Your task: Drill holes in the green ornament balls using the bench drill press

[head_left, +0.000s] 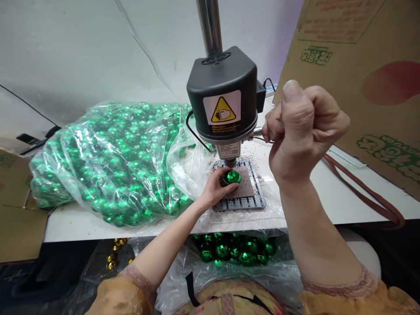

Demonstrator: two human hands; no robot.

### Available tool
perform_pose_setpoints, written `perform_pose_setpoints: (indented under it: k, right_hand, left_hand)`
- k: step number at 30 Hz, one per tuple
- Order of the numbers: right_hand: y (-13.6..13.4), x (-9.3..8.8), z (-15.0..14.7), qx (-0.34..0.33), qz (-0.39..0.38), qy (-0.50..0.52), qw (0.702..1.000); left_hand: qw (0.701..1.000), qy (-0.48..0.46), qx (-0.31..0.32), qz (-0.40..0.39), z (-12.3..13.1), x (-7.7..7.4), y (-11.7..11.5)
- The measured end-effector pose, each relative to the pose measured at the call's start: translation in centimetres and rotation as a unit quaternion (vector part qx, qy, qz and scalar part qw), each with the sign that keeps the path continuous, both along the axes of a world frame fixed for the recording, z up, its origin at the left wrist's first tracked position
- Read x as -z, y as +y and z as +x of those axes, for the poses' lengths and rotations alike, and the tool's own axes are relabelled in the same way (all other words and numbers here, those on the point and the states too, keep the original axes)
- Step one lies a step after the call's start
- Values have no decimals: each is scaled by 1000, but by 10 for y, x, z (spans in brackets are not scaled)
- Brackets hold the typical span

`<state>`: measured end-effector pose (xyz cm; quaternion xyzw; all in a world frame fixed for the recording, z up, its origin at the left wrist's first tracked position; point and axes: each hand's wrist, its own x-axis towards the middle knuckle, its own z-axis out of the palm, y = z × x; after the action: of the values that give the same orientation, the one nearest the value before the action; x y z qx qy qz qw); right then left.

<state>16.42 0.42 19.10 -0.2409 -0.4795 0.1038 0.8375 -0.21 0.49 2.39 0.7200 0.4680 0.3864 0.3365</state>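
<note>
My left hand pinches a shiny green mirrored ball between thumb and fingers. It steadies the ball on a small pinkish board that lies on the slotted grey base plate. Directly above is the chuck of a black bench drill press; whether the bit touches the ball is hidden. My right hand is raised at the machine's right side, fingers curled tight around the end of its metal lever. Most of the lever's grip is hidden inside the fist.
A big clear bag of green mirrored balls fills the table's left side. More green balls lie in plastic below the front edge. Cardboard boxes stand right and left. Dark specks litter the white table; a brown strap lies right.
</note>
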Motion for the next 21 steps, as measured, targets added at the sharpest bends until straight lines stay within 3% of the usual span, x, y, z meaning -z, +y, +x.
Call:
perform_pose_setpoints:
  k: [4,9,21]
  right_hand:
    - [-2,0,1,-18,10,1,1000]
    - [-1,8,1,8,21,1,1000]
    - [-5,28,-4,18,105,11,994]
  left_hand:
    - [999,-30,12,2,5,8,-4]
    - [998,-58,12,-21,5,16,-5]
    - [999,-49,13,7,5,18,-6]
